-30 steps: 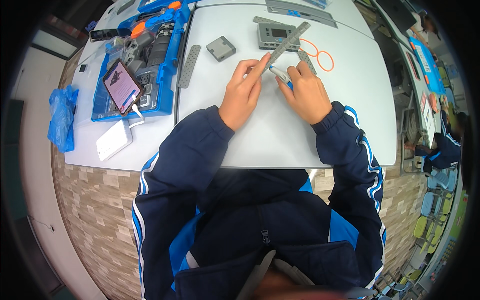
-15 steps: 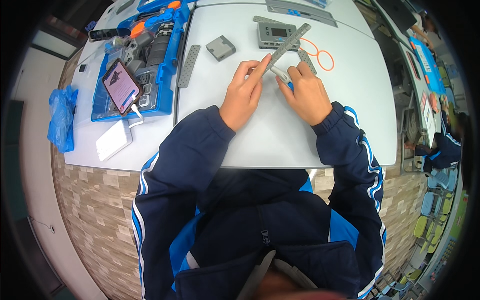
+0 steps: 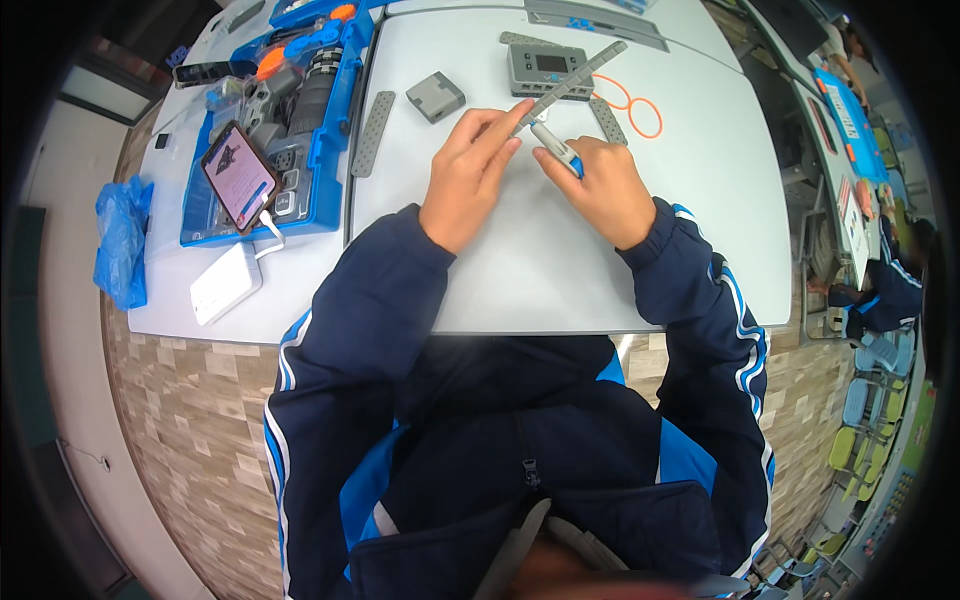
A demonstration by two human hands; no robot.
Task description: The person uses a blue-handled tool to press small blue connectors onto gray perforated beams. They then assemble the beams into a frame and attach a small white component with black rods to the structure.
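My left hand [image 3: 463, 185] is closed on the near end of a long grey plastic beam [image 3: 580, 77] that slants away to the upper right above the table. In my right hand [image 3: 607, 195] is a light-grey and blue hand tool [image 3: 553, 146], gripped by its handles. The tool's tip meets the beam close to my left fingertips; the exact contact is too small to tell. Behind the beam stands a grey controller block with a screen [image 3: 530, 62], partly covered by it. A grey square block [image 3: 436, 96] lies to the left.
Perforated grey strips [image 3: 373, 133] and orange rings [image 3: 646, 118] lie on the white table [image 3: 480, 290]. At left, a blue parts box [image 3: 325, 205] bears a phone [image 3: 238, 175], cabled to a white power bank [image 3: 226, 282]. A blue plastic bag [image 3: 122, 240] hangs by the table's left edge.
The beam has tilted flatter and its far end has come slightly nearer. My left hand has shifted a little left, and more of the tool shows from my right hand.
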